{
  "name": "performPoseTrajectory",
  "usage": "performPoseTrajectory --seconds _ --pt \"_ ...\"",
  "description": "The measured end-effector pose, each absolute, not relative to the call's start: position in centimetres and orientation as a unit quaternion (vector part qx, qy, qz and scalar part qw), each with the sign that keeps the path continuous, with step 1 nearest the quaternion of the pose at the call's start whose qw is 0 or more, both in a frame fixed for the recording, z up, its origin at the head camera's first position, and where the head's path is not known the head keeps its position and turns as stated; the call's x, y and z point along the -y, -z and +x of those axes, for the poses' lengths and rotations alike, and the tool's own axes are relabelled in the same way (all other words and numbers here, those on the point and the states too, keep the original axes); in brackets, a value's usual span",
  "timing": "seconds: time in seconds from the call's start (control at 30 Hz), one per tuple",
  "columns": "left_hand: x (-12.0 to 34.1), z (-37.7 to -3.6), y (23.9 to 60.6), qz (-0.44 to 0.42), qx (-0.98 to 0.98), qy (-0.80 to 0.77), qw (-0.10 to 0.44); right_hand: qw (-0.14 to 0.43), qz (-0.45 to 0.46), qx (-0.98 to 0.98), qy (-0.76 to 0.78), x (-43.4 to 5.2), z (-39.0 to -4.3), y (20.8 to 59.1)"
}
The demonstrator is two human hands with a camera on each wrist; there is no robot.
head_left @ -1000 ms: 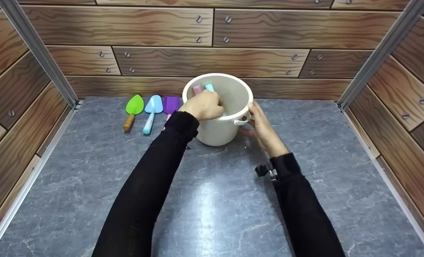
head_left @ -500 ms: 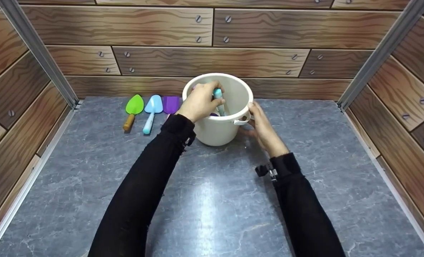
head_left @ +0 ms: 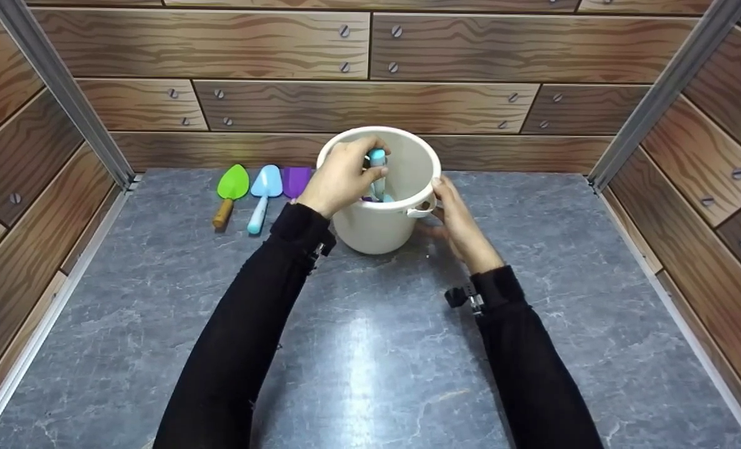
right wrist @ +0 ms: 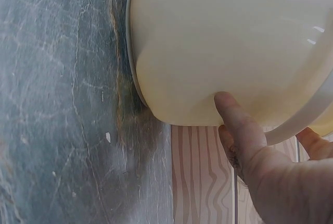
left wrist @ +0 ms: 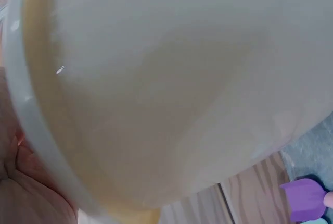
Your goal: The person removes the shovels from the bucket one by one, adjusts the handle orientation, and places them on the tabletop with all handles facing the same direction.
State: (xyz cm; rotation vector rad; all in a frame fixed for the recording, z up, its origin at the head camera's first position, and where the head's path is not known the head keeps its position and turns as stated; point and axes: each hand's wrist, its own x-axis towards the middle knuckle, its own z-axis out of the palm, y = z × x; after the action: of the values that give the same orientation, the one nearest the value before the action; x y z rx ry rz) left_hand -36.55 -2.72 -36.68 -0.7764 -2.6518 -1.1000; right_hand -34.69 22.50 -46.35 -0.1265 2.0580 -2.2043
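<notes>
A white bucket (head_left: 375,231) stands upright near the back wall. My left hand (head_left: 339,174) reaches over its near-left rim and pinches an upright light-blue handle (head_left: 377,159) between thumb and fingers. That tool's head is down in the bucket and cannot be made out; some purple shows beside it. On the bucket's right side, by the handle lug, my right hand (head_left: 460,224) holds the rim and wall. In the right wrist view a finger (right wrist: 242,125) presses the outer wall. The bucket wall fills most of the left wrist view.
Left of the bucket lie a green trowel (head_left: 233,182) with a brown handle, a light-blue trowel (head_left: 267,182) and a purple shovel (head_left: 295,181), partly hidden by my left hand. Wood-patterned walls (head_left: 364,106) enclose the grey marbled surface (head_left: 358,349).
My left hand was lower in the bucket, knuckles up, beside a pink and a light-blue handle. It has risen and turned, and now pinches a light-blue handle. My right hand stays put.
</notes>
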Motion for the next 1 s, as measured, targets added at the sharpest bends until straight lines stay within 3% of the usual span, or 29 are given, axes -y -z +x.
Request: performPoseTrajectory --seconds 1.0 --pt "5.3 -33.3 33.0 -0.292 0.847 0.423 0.135 0.061 -0.044 -0.679 0.730 -22.5 -34.8 46.3"
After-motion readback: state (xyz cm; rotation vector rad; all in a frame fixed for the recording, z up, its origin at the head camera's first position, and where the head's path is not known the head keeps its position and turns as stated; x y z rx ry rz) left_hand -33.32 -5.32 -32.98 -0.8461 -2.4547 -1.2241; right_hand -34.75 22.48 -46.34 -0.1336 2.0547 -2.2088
